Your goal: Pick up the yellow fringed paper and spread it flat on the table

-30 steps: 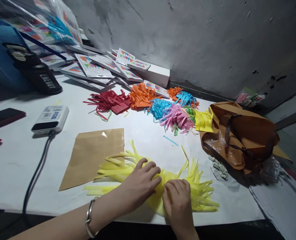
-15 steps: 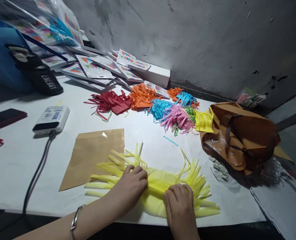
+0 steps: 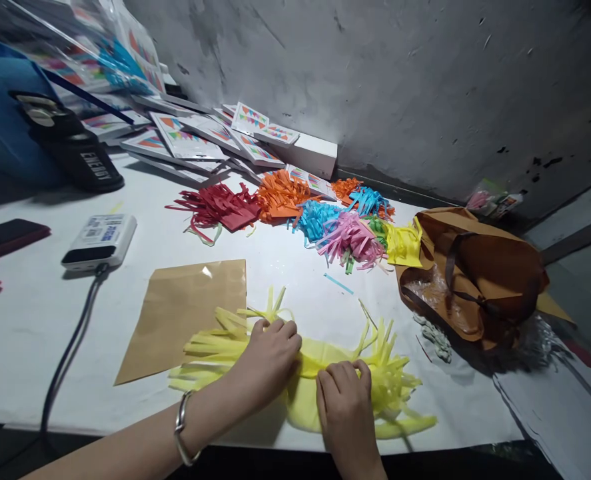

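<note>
A sheet of yellow tissue paper (image 3: pixel 305 403), cut into fringe at both ends, lies near the table's front edge. Its middle is gathered into a narrow fold between my hands. My left hand (image 3: pixel 272 360) is closed on the fold from the left, fingers curled down. On the right, my right hand (image 3: pixel 344 403) pinches the same fold, its fingers bent over the paper. Both sets of fingertips are partly hidden. Left of the yellow paper, and partly under its fringe, rests a flat brown paper sheet (image 3: pixel 185 313).
Fringed paper bundles in red (image 3: pixel 220 205), orange (image 3: pixel 282 193), blue (image 3: pixel 318 219), pink (image 3: pixel 352 237) and yellow (image 3: pixel 404 245) line the back. A brown bag (image 3: pixel 495 280) stands right. Leftward are a power bank (image 3: pixel 100 241), phone (image 3: pixel 10 239), black bottle (image 3: pixel 78 150) and piled printed packs (image 3: pixel 185 137).
My hands have come closer together along the fold, the right one shifting left and the left one slightly right. The yellow paper's middle is more tightly gathered.
</note>
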A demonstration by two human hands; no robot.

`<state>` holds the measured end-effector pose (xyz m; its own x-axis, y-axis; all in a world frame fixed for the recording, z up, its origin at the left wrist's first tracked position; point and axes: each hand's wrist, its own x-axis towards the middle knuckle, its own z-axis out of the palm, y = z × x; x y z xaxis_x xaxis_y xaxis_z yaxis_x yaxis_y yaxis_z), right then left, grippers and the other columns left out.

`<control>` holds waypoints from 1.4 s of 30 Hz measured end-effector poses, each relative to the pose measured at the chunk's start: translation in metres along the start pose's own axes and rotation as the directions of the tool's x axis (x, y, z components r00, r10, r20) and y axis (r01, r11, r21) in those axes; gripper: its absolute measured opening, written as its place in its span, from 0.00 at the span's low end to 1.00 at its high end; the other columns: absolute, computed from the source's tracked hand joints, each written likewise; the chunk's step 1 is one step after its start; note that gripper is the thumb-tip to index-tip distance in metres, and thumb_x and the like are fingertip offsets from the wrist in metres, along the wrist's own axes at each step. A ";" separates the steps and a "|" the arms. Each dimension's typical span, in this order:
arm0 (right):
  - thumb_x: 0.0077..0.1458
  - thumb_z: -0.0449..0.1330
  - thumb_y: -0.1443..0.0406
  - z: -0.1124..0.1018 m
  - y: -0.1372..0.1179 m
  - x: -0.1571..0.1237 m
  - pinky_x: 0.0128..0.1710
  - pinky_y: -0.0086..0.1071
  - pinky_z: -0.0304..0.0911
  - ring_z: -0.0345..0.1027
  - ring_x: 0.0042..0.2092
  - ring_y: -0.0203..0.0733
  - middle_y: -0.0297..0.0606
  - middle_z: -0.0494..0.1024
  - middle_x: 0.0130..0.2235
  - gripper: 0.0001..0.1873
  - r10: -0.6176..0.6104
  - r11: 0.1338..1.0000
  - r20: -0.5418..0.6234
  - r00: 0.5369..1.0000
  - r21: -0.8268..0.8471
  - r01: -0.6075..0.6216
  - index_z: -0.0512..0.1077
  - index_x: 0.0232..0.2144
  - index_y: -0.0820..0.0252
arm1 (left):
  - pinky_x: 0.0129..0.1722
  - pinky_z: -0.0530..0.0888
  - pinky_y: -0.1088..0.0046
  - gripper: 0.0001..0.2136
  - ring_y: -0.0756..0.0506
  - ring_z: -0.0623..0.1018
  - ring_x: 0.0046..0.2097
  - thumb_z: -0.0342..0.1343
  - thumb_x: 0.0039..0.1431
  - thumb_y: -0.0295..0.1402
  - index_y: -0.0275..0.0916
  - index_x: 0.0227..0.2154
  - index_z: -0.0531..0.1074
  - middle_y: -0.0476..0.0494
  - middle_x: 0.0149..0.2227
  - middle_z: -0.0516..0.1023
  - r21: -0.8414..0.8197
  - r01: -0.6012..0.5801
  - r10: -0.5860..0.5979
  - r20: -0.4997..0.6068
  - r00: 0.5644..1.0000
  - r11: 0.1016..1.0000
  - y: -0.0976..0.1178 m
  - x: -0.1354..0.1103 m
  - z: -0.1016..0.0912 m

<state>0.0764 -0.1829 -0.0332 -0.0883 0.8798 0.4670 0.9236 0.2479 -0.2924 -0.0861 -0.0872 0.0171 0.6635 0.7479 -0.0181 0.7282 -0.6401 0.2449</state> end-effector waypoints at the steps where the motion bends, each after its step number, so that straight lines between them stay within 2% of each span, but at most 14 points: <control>1: 0.66 0.50 0.72 0.000 0.001 0.000 0.52 0.48 0.53 0.66 0.36 0.42 0.33 0.72 0.31 0.12 0.010 1.000 -0.019 1.000 0.014 -0.010 0.68 0.32 0.56 | 0.50 0.65 0.51 0.05 0.35 0.73 0.48 0.62 0.58 0.29 0.39 0.38 0.76 0.39 0.45 0.77 -0.003 -0.059 0.059 -0.038 0.998 0.998 -0.001 -0.003 0.002; 3: 0.67 0.50 0.71 0.000 0.002 0.001 0.52 0.46 0.52 0.66 0.36 0.42 0.33 0.72 0.31 0.11 0.019 0.998 -0.051 0.999 0.068 -0.016 0.68 0.34 0.55 | 0.56 0.59 0.50 0.09 0.36 0.71 0.51 0.65 0.56 0.30 0.42 0.40 0.74 0.42 0.48 0.76 0.020 -0.216 0.216 -0.130 0.968 0.976 -0.003 -0.007 0.009; 5: 0.67 0.51 0.69 0.000 0.001 0.003 0.52 0.46 0.51 0.67 0.38 0.44 0.34 0.74 0.35 0.08 0.015 0.995 -0.040 0.999 0.101 -0.011 0.69 0.39 0.55 | 0.58 0.56 0.51 0.05 0.39 0.71 0.48 0.63 0.58 0.28 0.41 0.34 0.72 0.45 0.44 0.77 0.065 -0.319 0.326 -0.206 0.923 0.945 -0.005 -0.009 0.017; 7: 0.67 0.51 0.68 0.001 -0.002 0.005 0.52 0.47 0.50 0.67 0.40 0.45 0.36 0.75 0.37 0.08 -0.006 0.996 -0.006 1.000 0.091 0.006 0.69 0.42 0.56 | 0.58 0.56 0.53 0.06 0.41 0.71 0.44 0.60 0.60 0.25 0.40 0.29 0.71 0.47 0.37 0.76 0.088 -0.346 0.358 -0.236 0.904 0.934 -0.007 -0.010 0.023; 12: 0.68 0.45 0.73 0.002 0.001 -0.001 0.51 0.44 0.52 0.66 0.35 0.41 0.34 0.73 0.31 0.16 -0.103 0.994 -0.014 0.995 0.039 0.103 0.70 0.35 0.57 | 0.56 0.57 0.56 0.09 0.44 0.70 0.38 0.58 0.61 0.24 0.40 0.27 0.70 0.50 0.31 0.73 0.097 -0.373 0.386 -0.230 0.894 0.923 -0.013 -0.013 0.028; 16: 0.68 0.47 0.71 -0.005 0.017 -0.015 0.52 0.44 0.53 0.67 0.39 0.43 0.36 0.75 0.35 0.13 -0.097 0.994 -0.075 0.992 0.033 0.099 0.71 0.39 0.57 | 0.54 0.59 0.58 0.07 0.44 0.71 0.39 0.62 0.58 0.23 0.41 0.30 0.72 0.50 0.33 0.75 0.021 -0.326 0.324 -0.189 0.927 0.945 -0.020 -0.020 0.028; 21: 0.67 0.49 0.71 -0.005 0.028 -0.012 0.52 0.51 0.50 0.66 0.42 0.48 0.38 0.73 0.36 0.11 0.041 0.994 -0.030 0.999 -0.099 -0.044 0.67 0.34 0.55 | 0.45 0.63 0.59 0.08 0.41 0.73 0.40 0.55 0.61 0.22 0.40 0.29 0.74 0.45 0.36 0.77 -0.061 -0.105 0.096 -0.135 0.986 0.993 -0.009 -0.018 0.023; 24: 0.65 0.51 0.69 -0.004 0.026 -0.002 0.47 0.52 0.52 0.65 0.38 0.50 0.38 0.71 0.32 0.09 0.096 0.966 0.011 0.995 -0.240 -0.091 0.66 0.31 0.55 | 0.41 0.64 0.57 0.10 0.38 0.74 0.40 0.53 0.61 0.24 0.38 0.27 0.76 0.40 0.35 0.78 -0.018 0.006 -0.008 -0.111 0.994 1.000 -0.001 -0.012 0.019; 26: 0.64 0.52 0.69 -0.005 0.023 0.004 0.47 0.53 0.51 0.65 0.38 0.51 0.39 0.72 0.33 0.08 0.099 0.954 -0.034 0.994 -0.280 -0.105 0.66 0.32 0.54 | 0.39 0.64 0.56 0.10 0.37 0.74 0.40 0.54 0.59 0.23 0.38 0.26 0.77 0.38 0.35 0.78 0.003 0.032 -0.032 -0.107 0.994 0.999 0.001 -0.008 0.019; 29: 0.64 0.52 0.69 -0.006 0.015 0.009 0.54 0.53 0.47 0.66 0.43 0.50 0.39 0.74 0.38 0.07 0.009 0.988 -0.058 0.998 -0.154 -0.017 0.68 0.36 0.54 | 0.38 0.63 0.57 0.09 0.36 0.73 0.40 0.54 0.59 0.22 0.38 0.27 0.76 0.38 0.35 0.77 0.008 0.026 -0.025 -0.121 0.992 1.000 -0.001 -0.007 0.023; 31: 0.64 0.53 0.70 -0.005 0.010 0.009 0.55 0.50 0.47 0.66 0.42 0.46 0.35 0.74 0.36 0.08 -0.078 0.997 -0.024 0.997 -0.023 0.077 0.68 0.35 0.53 | 0.39 0.62 0.58 0.09 0.38 0.73 0.39 0.54 0.59 0.21 0.39 0.29 0.75 0.40 0.36 0.77 0.008 0.017 -0.015 -0.134 0.991 1.000 -0.003 -0.008 0.025; 35: 0.64 0.52 0.72 0.001 0.004 0.010 0.51 0.44 0.50 0.63 0.34 0.41 0.30 0.70 0.29 0.12 -0.111 0.993 -0.009 0.994 0.036 0.111 0.65 0.28 0.56 | 0.44 0.61 0.60 0.06 0.42 0.71 0.41 0.58 0.59 0.22 0.41 0.30 0.73 0.46 0.38 0.75 -0.018 -0.120 0.115 -0.163 0.980 0.993 -0.006 -0.012 0.026; 39: 0.65 0.52 0.71 0.004 0.003 0.012 0.49 0.42 0.50 0.63 0.35 0.42 0.32 0.70 0.31 0.10 -0.068 0.993 -0.047 0.997 0.097 0.072 0.67 0.30 0.56 | 0.47 0.59 0.61 0.07 0.43 0.69 0.40 0.62 0.59 0.25 0.40 0.27 0.71 0.48 0.36 0.74 -0.016 -0.274 0.262 -0.236 0.936 0.962 -0.009 -0.014 0.029; 42: 0.67 0.49 0.70 0.007 0.000 0.013 0.48 0.41 0.51 0.63 0.35 0.41 0.33 0.71 0.32 0.13 -0.120 0.986 -0.028 0.992 0.111 0.122 0.68 0.32 0.57 | 0.48 0.59 0.61 0.08 0.43 0.68 0.39 0.61 0.60 0.25 0.39 0.27 0.71 0.48 0.35 0.74 -0.016 -0.324 0.307 -0.277 0.911 0.946 -0.011 -0.013 0.032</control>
<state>0.0721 -0.1687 -0.0329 -0.1875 0.8319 0.5222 0.8587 0.3970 -0.3241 -0.0972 -0.0961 -0.0167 0.7802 0.5333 0.3269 0.4715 -0.8449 0.2528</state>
